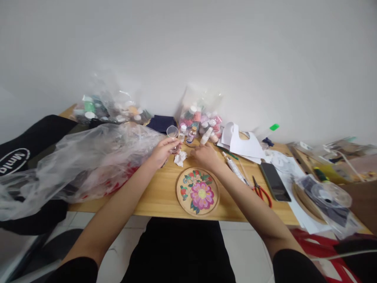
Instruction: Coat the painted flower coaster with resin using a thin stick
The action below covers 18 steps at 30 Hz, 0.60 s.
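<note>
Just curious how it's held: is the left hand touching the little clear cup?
Touching. The head view shows fingers of the left hand closed around the clear cup.

1 painted wooden disc, 1 clear cup, 1 phone, 1 red-handled pliers, 1 crumpled tissue, 2 bags of small bottles.

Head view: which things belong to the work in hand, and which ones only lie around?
In hand: left hand holding the clear cup; right hand beside the small bottles; flower plaque just below both hands; crumpled tissue between them.
Lying about: red pliers, phone, white paper, big plastic bag.
</note>
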Each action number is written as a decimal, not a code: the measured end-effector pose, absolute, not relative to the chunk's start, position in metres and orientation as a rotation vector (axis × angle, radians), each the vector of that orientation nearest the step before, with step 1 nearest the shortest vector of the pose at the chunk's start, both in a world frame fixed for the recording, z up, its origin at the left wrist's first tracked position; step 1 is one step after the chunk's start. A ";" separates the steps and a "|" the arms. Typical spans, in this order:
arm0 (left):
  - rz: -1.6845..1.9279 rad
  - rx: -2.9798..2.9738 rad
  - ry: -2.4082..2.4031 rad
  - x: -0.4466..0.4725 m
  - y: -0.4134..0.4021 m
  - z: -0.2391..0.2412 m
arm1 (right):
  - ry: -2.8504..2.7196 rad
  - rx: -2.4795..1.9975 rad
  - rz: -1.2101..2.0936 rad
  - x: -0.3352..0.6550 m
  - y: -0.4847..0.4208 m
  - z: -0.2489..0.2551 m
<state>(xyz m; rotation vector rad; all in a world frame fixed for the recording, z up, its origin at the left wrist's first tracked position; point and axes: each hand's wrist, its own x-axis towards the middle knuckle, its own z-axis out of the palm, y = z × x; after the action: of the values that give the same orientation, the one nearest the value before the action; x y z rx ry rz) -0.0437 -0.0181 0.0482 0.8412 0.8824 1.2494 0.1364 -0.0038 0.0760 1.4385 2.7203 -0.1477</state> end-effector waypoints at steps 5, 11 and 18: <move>1.256 0.841 0.878 -0.043 -0.018 0.050 | 2.671 1.420 -0.086 0.138 -0.006 0.094; 1.253 0.828 0.882 -0.042 -0.017 0.047 | 2.597 1.718 -0.035 0.187 -0.003 0.147; 1.252 0.846 0.875 -0.042 -0.016 0.044 | 2.472 1.644 -0.175 0.195 -0.010 0.146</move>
<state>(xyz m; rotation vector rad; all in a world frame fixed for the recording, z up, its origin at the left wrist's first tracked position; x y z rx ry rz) -0.0422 -0.0162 0.0444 0.8464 0.8748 1.2516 0.1954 -0.0098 0.1459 1.6439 2.4722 -0.1751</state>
